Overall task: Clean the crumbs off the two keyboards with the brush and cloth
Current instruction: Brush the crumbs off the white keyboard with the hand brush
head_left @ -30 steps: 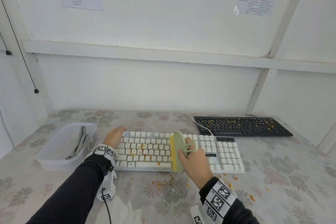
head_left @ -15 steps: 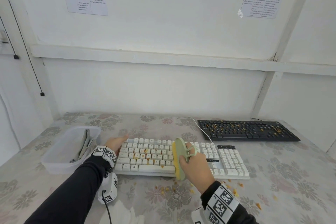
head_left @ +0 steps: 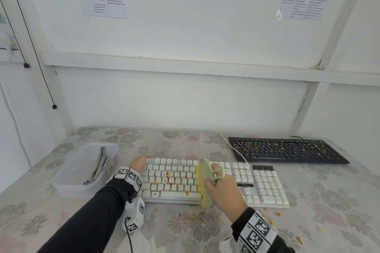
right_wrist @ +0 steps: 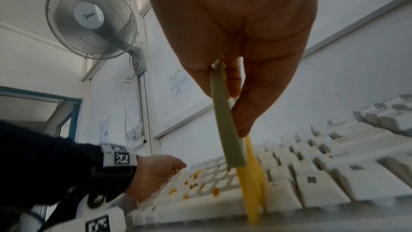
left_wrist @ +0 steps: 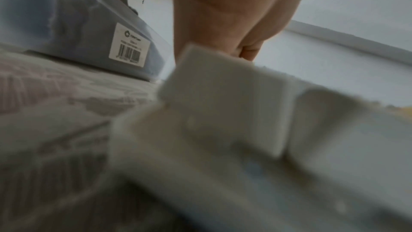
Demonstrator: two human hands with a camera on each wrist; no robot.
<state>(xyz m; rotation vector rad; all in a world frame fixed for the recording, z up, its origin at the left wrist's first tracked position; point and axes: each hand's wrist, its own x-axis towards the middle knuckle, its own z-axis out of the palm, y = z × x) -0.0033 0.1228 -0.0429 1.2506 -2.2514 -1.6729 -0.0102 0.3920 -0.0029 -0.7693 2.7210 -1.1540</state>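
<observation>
**Brushing the white keyboard**

My left hand (head_left: pixel 139 164) rests with relaxed fingers on the left end of the white keyboard (head_left: pixel 265 188) to keep it from sliding. My right hand (head_left: pixel 223 190) grips the green brush (head_left: pixel 202 178). It lies front to back across the keys, yellow bristles facing left. I think I must sweep left next, toward the crumbs (head_left: pixel 164 181). The black keyboard (head_left: pixel 287 150) waits.

1. You see a white keyboard (head_left: pixel 216 183) with orange-yellow crumbs (head_left: pixel 164 181) on its keys.
2. Your brush (head_left: pixel 203 183) is pale green with yellow bristles.
3. The far right keyboard (head_left: pixel 287 151) is black.
4. The tablecloth (head_left: pixel 329 201) is grey with faded pink flowers.
5. Your sleeves (head_left: pixel 92 217) are black.
</observation>
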